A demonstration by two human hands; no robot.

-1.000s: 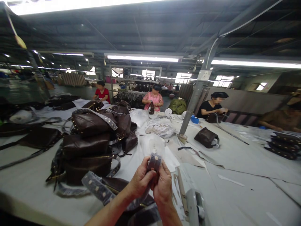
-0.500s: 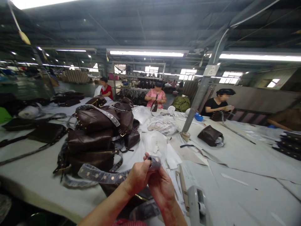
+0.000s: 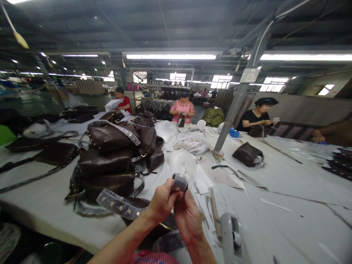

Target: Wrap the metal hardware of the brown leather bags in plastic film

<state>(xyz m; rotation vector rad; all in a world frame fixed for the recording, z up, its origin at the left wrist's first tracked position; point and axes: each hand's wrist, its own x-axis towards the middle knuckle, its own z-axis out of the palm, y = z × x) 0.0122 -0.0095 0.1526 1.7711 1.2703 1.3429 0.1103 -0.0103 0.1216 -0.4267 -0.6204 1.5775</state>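
A dark bag strap with pale round studs, wrapped in clear plastic film, is bent over in a loop at my fingertips. My left hand is closed on it, thumb and fingers pinching the loop's lower edge. My right hand meets it from below, palm up, its fingertips pressed on the same loop. Another wrapped studded length runs out to the left behind my left wrist. Under my forearms lies a dark brown leather bag, mostly hidden, with a gold zip showing.
Brown bags are piled at the left. A slanted metal post rises from the table. A grey-white tape dispenser stands at my right, near paper strips. One bag lies farther right. Several people work across the table.
The strap loop has turned, showing a plainer outer face in place of studs. My right fingers have curled in closer to it. The view has shifted slightly.
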